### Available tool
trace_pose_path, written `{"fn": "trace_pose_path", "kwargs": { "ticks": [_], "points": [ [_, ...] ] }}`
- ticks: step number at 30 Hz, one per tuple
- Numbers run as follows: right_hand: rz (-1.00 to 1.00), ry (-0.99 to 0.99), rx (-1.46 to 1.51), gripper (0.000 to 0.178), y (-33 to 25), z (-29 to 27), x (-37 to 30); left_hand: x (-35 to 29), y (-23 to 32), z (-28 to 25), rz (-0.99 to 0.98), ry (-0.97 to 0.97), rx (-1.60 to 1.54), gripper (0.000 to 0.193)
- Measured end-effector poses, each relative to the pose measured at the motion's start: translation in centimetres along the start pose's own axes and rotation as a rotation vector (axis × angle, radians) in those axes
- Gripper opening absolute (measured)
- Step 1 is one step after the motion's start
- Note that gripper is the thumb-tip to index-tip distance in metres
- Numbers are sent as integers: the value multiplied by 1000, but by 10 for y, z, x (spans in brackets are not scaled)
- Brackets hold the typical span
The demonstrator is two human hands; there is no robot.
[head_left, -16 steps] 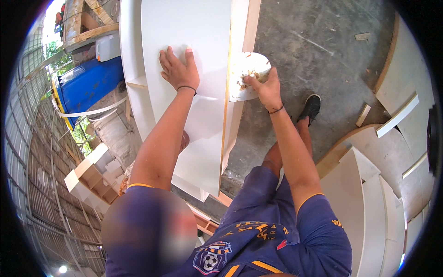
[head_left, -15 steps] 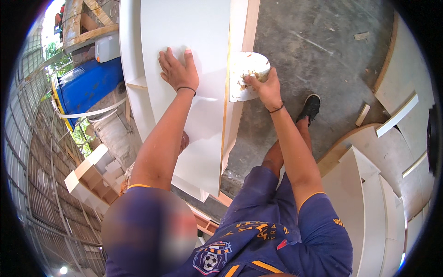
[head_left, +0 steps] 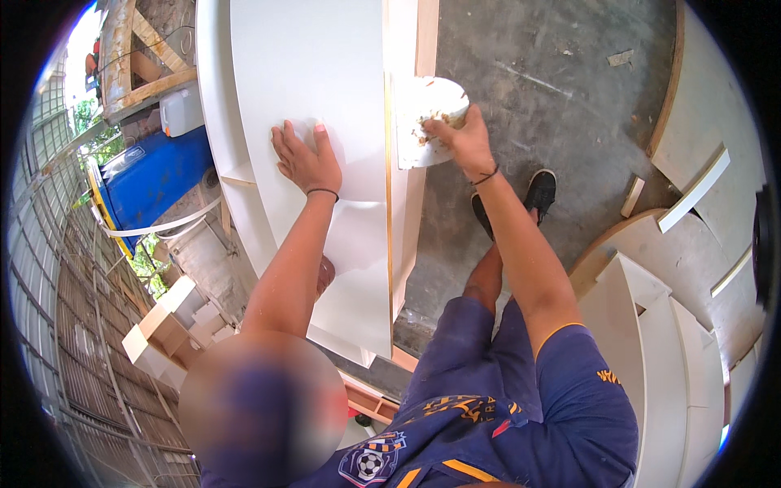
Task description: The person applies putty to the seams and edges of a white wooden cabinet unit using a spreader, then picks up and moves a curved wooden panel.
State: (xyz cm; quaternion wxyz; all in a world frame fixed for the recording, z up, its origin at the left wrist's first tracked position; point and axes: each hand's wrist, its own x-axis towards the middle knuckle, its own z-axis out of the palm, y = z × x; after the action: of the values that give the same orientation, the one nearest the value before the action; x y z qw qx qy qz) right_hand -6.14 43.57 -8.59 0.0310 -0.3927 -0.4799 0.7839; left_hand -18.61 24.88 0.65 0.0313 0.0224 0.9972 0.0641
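My left hand lies flat on a long white panel, its fingers spread and holding nothing. The panel is glossy, with a thin brown strip along its right edge. Past that edge, my right hand grips a white piece with a rounded right side and brown smears on its face. My thumb presses on that face, while the other fingers are mostly hidden behind it. The straight left side of the piece is close to the panel's edge; I cannot tell whether they touch.
A blue wheeled bin lies on its side at the left, near a white plastic jug. White cabinet parts stand at the lower right. Wood offcuts lie on the grey concrete floor. My black shoe rests there.
The whole view has shifted slightly. My left hand stays flat on the panel, and my right hand keeps its hold on the white piece. A second dark shoe now shows behind my right forearm.
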Motion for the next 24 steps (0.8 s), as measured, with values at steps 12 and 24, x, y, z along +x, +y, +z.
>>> {"fn": "trace_pose_path", "kwargs": {
  "ticks": [12,24],
  "points": [
    [-50,-38,-14,64,-27,8,45,-1,-3,1,49,64,16,62],
    [-44,-195,160,65,-66,12,91,-5,-5,0,48,64,35,61]
  ]
}}
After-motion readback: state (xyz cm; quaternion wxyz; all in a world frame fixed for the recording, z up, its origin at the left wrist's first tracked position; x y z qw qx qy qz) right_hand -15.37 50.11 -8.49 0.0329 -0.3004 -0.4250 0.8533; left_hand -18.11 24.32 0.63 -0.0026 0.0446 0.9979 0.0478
